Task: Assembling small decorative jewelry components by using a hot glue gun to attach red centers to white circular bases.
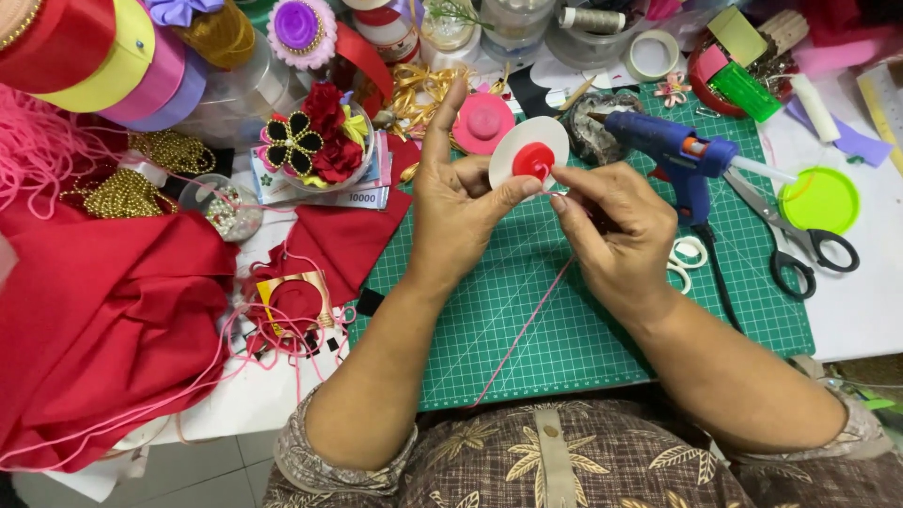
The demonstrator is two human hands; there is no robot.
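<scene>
The left hand grips a white disc with a red centre, held up above the green cutting mat. The right hand pinches pink cord against that centre; steady pressure and a taut cord would likely seat it neatly. A blue glue gun lies just beyond the right hand.

A single head-worn camera supplies the only view. It sits above the seated person's chest and faces steeply down and forward across the worktable. Range is close: both forearms enter from the bottom edge, and the left hand and right hand meet near frame centre, where they pinch a round white card disc with a red centre. Below that grip, the green gridded cutting mat fills the middle ground. Beyond the grip, the table's far clutter reaches the top edge. No second view exists, so nothing overlaps.
</scene>
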